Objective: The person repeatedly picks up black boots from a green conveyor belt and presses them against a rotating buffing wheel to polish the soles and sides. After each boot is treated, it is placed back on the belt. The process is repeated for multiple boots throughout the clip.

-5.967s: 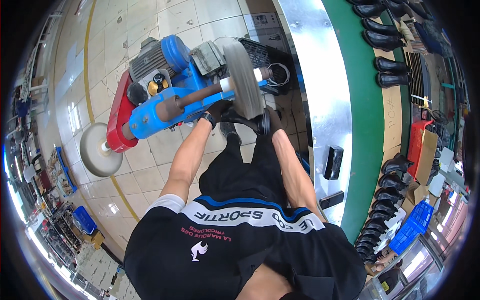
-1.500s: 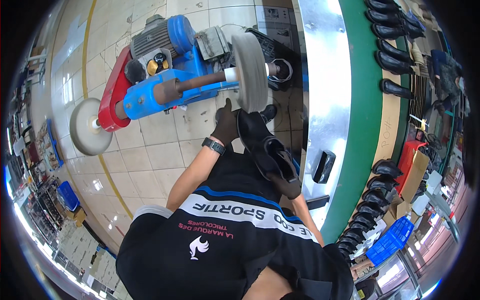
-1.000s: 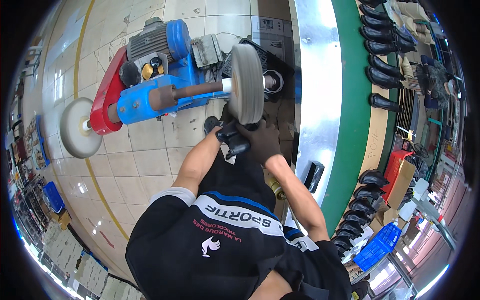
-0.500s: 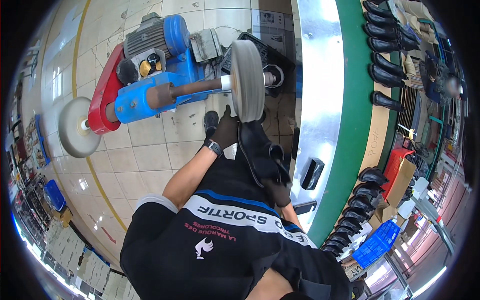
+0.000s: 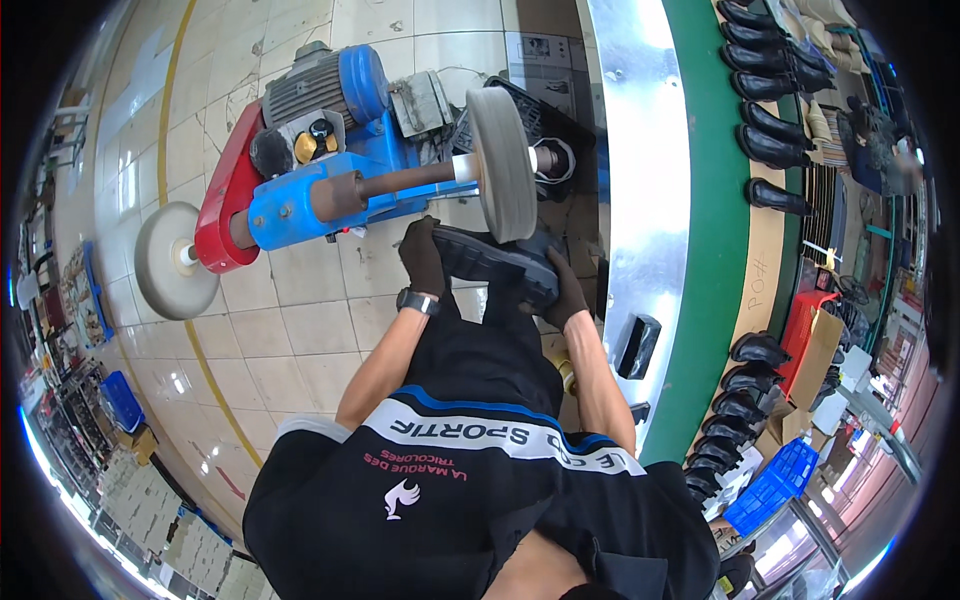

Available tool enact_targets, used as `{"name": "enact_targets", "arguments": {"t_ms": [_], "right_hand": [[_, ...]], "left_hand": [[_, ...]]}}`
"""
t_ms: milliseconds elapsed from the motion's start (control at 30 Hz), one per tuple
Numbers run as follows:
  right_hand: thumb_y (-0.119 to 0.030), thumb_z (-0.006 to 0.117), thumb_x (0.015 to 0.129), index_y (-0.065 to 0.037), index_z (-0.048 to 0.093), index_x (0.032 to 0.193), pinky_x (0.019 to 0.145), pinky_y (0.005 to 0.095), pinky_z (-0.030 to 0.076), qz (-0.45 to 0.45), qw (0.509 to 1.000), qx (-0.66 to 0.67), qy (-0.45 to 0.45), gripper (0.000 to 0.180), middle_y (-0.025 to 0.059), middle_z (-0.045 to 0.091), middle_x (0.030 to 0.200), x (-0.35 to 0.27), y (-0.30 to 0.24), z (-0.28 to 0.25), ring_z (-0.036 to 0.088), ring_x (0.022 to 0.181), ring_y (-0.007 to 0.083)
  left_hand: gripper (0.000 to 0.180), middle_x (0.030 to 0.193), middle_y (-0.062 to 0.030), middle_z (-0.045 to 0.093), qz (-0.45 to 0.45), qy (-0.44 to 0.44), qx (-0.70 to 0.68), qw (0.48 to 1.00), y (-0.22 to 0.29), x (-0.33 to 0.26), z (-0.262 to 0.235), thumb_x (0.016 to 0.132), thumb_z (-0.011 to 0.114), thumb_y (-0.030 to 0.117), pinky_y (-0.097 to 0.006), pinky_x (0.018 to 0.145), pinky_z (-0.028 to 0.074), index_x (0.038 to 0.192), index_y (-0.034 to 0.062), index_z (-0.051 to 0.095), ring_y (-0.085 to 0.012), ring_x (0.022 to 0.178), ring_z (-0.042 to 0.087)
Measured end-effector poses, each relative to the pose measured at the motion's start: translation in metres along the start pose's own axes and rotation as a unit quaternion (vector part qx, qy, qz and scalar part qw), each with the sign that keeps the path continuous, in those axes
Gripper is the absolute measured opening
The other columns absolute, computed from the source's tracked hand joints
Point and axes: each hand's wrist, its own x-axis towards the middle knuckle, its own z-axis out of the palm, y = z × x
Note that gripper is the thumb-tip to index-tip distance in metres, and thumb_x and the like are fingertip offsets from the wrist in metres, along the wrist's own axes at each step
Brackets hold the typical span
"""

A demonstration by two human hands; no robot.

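Note:
Both my hands wear dark gloves and hold a black shoe (image 5: 487, 262) crosswise, its treaded sole facing me. At the shoe's left end, my left hand (image 5: 422, 260) is closed on the front part. My right hand (image 5: 567, 288) grips the heel end on the right. Right above the shoe, a pale buffing wheel (image 5: 503, 165) on a machine shaft overlaps it at the lower rim. The upper faces the wheel and is mostly hidden; contact seems likely, but the exact spot does not show.
The blue machine body (image 5: 300, 208) has a grey motor (image 5: 318, 88), a red belt guard (image 5: 226, 200) and a second wheel (image 5: 178, 260). To the right runs a metal ledge (image 5: 645, 180) with a black block (image 5: 638, 346) on it. Beyond a green strip (image 5: 690, 400), black shoes (image 5: 765, 145) stand in rows.
The shoe has turned from lengthwise to crosswise, its sole now toward me. My right hand has moved forward to the heel end; my left hand has shifted slightly left. The view has shifted a little.

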Motion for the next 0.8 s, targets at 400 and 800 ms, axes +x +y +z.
{"name": "enact_targets", "arguments": {"t_ms": [400,800], "right_hand": [[-0.049,0.048,0.094,-0.020,0.051,0.134,0.092,0.0607,0.044,-0.130,0.990,0.011,-0.056,0.049,0.0046,0.060,0.127,-0.016,0.060,0.031,0.056,0.114,0.0261],[-0.038,0.054,0.090,-0.009,0.052,0.126,0.088,0.0507,0.052,-0.137,0.982,-0.016,-0.129,0.047,0.0094,0.062,0.117,-0.042,0.047,0.026,0.062,0.105,0.0260]], "left_hand": [[0.008,0.071,-0.0092,0.065,0.374,-0.111,0.076,0.918,0.194,0.007,0.025,0.074,0.072,0.011,-0.035,0.058,0.051,0.070,0.0056,0.067,-0.0254,0.064,0.064],[0.014,0.086,-0.0065,0.061,0.722,-0.508,0.031,0.469,0.206,-0.051,0.008,0.074,0.067,0.019,-0.038,0.066,0.049,0.085,0.0109,0.063,-0.0225,0.085,0.062]]}}
